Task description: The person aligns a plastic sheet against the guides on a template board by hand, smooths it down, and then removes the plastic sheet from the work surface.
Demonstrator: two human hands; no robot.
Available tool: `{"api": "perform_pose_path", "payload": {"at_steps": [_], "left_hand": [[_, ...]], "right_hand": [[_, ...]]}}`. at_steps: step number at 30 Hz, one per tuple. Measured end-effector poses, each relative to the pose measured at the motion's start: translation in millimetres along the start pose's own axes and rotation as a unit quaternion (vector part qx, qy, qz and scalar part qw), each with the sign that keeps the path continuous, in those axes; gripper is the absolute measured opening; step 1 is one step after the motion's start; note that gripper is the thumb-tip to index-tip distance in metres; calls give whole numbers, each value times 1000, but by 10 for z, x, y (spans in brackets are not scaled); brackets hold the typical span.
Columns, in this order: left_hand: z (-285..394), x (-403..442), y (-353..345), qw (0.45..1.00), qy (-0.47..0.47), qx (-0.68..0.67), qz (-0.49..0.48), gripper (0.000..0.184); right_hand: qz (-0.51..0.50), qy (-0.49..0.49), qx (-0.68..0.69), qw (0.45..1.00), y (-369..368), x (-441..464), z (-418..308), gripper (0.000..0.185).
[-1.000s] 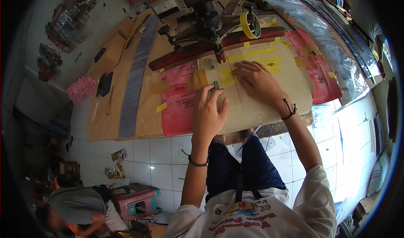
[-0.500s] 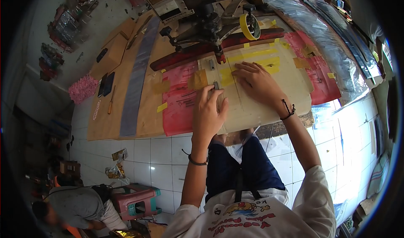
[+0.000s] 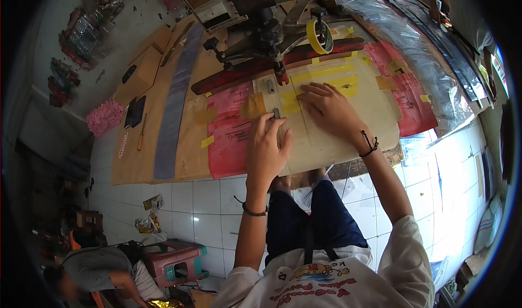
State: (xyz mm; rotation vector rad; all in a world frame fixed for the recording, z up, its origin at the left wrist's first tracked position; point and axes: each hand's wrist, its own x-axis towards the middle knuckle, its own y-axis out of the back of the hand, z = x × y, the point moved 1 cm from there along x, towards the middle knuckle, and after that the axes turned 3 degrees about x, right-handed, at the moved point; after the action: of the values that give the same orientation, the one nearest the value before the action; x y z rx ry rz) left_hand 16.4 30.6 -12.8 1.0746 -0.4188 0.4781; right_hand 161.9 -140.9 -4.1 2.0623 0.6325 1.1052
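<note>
My left hand (image 3: 267, 147) rests at the left part of a cream sheet (image 3: 348, 139), fingers bent and thumb apart. Its fingertips touch or lie just beside a small grey metal piece (image 3: 276, 113); a firm grip on it does not show. A similar metal piece (image 3: 271, 86) lies farther up the sheet. My right hand (image 3: 330, 111) lies flat with its fingers stretched over the sheet, fingertips by strips of yellow tape (image 3: 343, 85). Red panels, a left one (image 3: 231, 145) and a right one (image 3: 416, 101), flank the sheet.
Above my hands stands a dark clamp-like machine (image 3: 266, 36) with a roll of yellow tape (image 3: 319, 37) on it. A screwdriver (image 3: 141, 139) and phone-like objects (image 3: 136, 112) lie left. Below left, a person (image 3: 103, 267) bends near a pink stool (image 3: 173, 262).
Both hands stay almost in place on the sheet; the whole view has shifted slightly. The person at lower left has moved an arm downward.
</note>
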Motion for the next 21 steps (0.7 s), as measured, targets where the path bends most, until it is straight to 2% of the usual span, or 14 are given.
{"api": "perform_pose_path", "payload": {"at_steps": [21], "left_hand": [[48,14,30,1000,25,2,-18,29]], "right_hand": [[12,-12,3,1000,-3,-4,-3,28]]}}
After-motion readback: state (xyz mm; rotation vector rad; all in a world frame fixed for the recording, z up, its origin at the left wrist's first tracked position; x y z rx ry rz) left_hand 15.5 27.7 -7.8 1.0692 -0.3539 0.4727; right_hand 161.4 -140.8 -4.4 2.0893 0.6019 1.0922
